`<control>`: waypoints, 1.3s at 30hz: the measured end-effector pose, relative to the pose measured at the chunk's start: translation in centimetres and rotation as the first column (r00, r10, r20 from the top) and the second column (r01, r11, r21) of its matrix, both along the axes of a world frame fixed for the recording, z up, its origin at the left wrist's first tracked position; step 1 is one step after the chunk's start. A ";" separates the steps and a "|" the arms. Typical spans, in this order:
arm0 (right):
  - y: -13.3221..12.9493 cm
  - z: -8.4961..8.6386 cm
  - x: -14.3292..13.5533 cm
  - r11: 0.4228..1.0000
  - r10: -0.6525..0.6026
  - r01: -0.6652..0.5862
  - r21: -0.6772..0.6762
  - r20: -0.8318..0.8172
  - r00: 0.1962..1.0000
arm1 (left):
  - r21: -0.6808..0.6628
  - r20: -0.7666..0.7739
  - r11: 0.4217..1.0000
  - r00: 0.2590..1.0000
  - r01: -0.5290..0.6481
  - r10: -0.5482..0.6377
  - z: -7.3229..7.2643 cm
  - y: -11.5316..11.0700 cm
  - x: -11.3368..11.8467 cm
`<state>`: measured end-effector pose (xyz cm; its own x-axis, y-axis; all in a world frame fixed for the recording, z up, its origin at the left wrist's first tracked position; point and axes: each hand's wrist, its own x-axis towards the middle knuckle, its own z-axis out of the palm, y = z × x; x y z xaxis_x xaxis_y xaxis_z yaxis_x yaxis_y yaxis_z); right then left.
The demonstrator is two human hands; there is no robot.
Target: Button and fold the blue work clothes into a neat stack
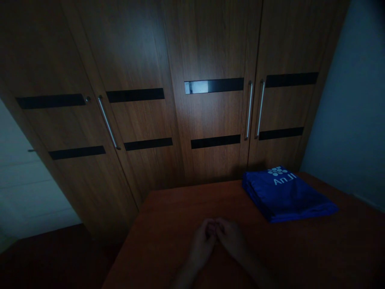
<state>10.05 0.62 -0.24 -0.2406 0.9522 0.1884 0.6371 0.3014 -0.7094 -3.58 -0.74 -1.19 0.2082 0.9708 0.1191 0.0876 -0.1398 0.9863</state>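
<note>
My left hand [203,237] and my right hand [231,235] meet over the lower middle of the reddish-brown table [180,204]. The fingers of both are curled inward and touch each other at the tips. I make out no object between them, though the light is dim and the palms are hidden. To the right, apart from both hands, a folded blue cloth item [288,198] with white lettering and a cluster of white dots lies on the tabletop.
Behind the table stands a wide wooden wardrobe [210,116] with dark strips and long metal handles. A pale wall [345,120] rises at the right. White panels [27,192] show at the far left, above a dark floor [60,257].
</note>
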 end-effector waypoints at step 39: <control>0.2 -0.2 -0.1 1.000 0.002 -0.002 -0.018 0.003 1.000 | 0.013 -0.035 1.000 0.999 0.013 -0.013 -0.2 0.2 -0.1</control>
